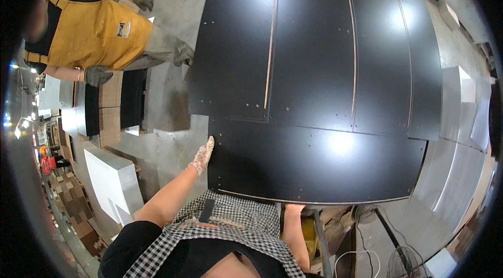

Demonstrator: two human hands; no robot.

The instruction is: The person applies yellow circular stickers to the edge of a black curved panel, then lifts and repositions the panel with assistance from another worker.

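Big black drilled panel (319, 157) lies flat on the worktop, filling the view from 12 to 3 o'clock. Gloved left hand (202, 155) presses flat on its left edge; right hand (293, 208) hooks under the near edge, fingers hidden, can't tell the grip. Uneven pull might skid it off.

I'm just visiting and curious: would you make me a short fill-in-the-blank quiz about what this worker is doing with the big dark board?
1. The left hand, in a patterned glove, rests on the left edge of a large ____ coloured panel.
2. The right hand meets the panel at its ____ edge, the one closest to the person.
3. The co-worker at upper left wears a ____ coloured apron.

Missing words: black; near; yellow
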